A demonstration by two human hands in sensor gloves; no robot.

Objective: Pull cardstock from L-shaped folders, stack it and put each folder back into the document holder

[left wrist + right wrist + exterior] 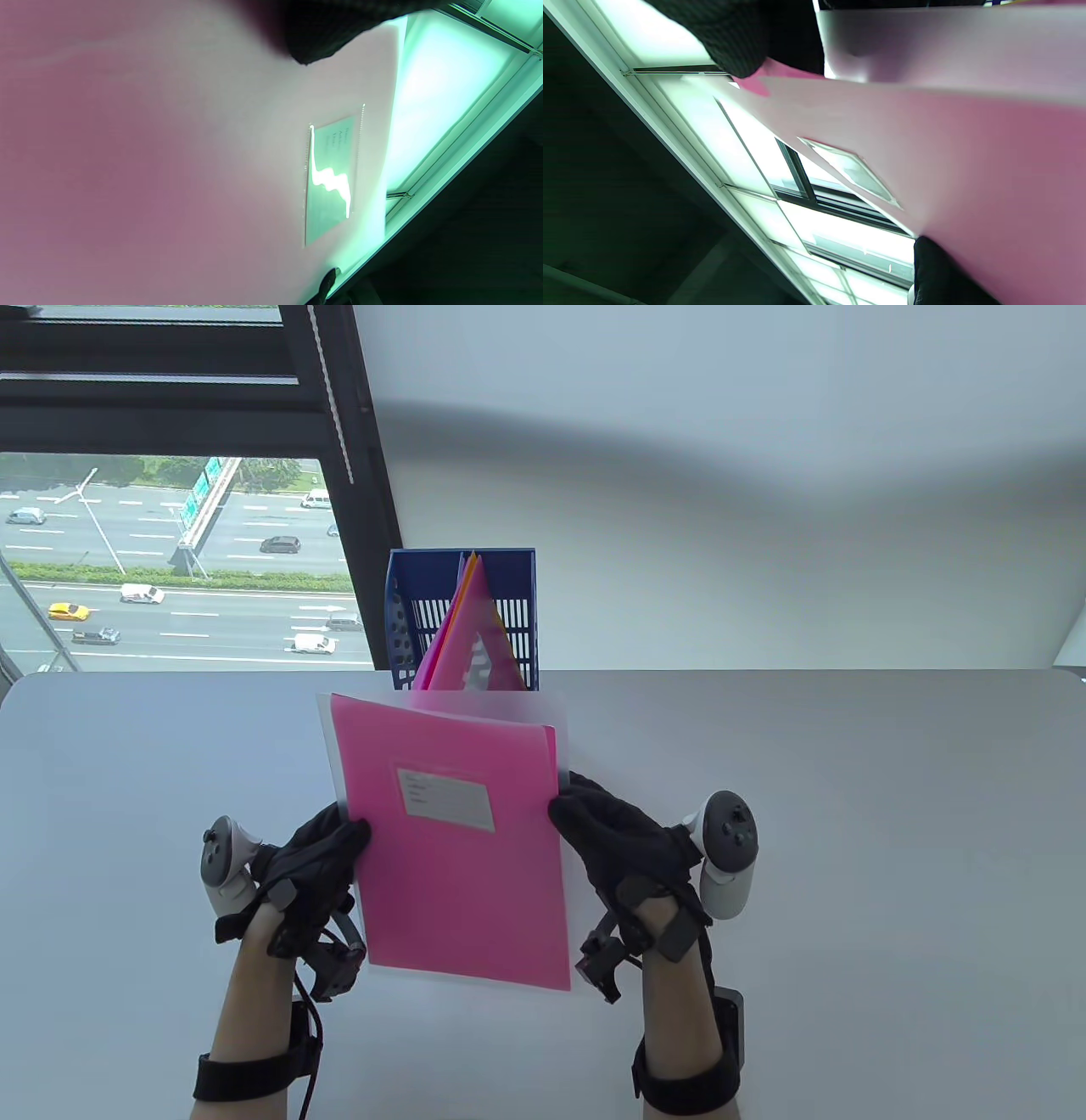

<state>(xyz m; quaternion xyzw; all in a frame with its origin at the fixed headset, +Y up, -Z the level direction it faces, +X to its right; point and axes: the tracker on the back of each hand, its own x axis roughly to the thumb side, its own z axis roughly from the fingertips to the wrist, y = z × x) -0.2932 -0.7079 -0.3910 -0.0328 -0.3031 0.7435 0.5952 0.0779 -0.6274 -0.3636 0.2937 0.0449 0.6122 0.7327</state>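
Left hand (310, 869) is pinching the left edge of the translucent L-shaped folder (448, 831), pink cardstock (462, 891) inside, raised above the table (848, 831); right hand (628, 857) is gripping its right edge. Blue document holder (462, 619) is standing behind.

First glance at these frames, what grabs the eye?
The pink cardstock in a clear L-shaped folder, held up over the middle of the table by both its side edges: left hand on its left edge, right hand on its right. Behind it, at the table's far edge, the blue document holder with more pink and orange folders leaning inside.
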